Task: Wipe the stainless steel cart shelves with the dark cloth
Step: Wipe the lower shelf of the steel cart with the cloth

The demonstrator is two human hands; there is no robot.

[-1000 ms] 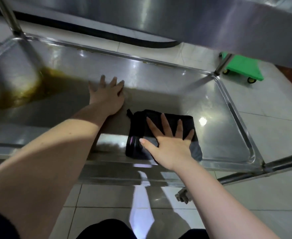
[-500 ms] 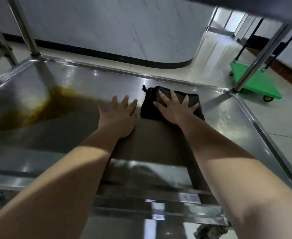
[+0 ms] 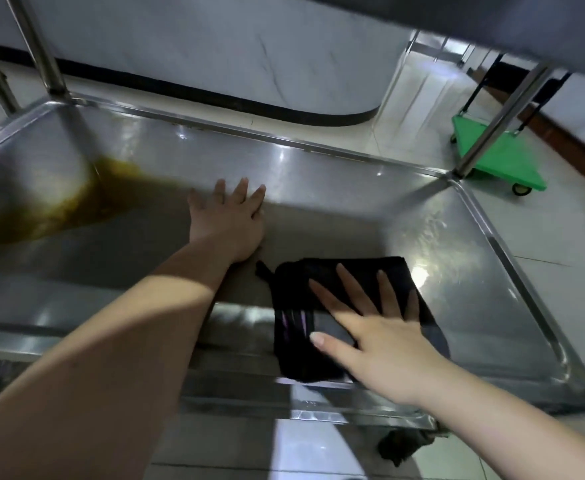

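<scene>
Dark cloth lies folded flat on the cart shelf, lower centre of the frame, with its near edge at the front rim. The right hand presses down on it, palm flat, fingers straight and spread wide; nothing is gripped. Further in, at frame centre, the left hand rests palm-down on bare steel, fingers straight and close together. It sits near the cloth's far left corner without touching it and appears to act as a brace.

The step in hand is judged to be wiping the right half of this shelf. A yellow-brown stain covers the left part of the shelf, well apart from the cloth, and is not yet wiped. The next move calls for sliding the cloth leftward under steady palm pressure. The left hand lies between cloth and stain and needs to lift clear first. The residue may smear, so a clean fold may be required.

At upper right, an upright post carries the upper shelf. Beyond it, a green platform trolley stands on the tiled floor.
</scene>
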